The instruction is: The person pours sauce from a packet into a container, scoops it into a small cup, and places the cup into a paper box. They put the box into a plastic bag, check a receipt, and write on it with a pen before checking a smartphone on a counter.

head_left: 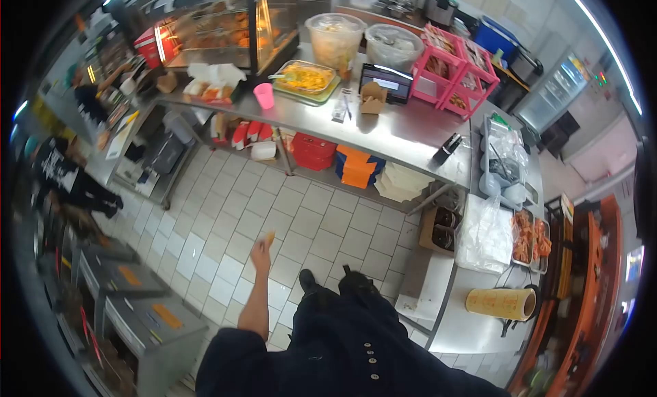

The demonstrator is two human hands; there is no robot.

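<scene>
My left hand [261, 253] is held out over the tiled floor, its fingers closed on a small yellowish-brown piece [269, 238], too small to name. It touches nothing else. Beyond it runs the steel counter [301, 120], with a pink cup [263, 96], a tray of yellow food [304, 77], an open cardboard box [373, 97] and a dark-framed screen [384, 84]. My right hand does not show; only the dark clothing of my body is visible on that side.
Two co-workers [58, 166] [89, 99] stand at the left. Grey steel units [147, 322] fill the lower left. At the right, a side counter [479, 328] holds a yellow film roll [499, 303], plastic bags [484, 236] and trays of reddish food [523, 236].
</scene>
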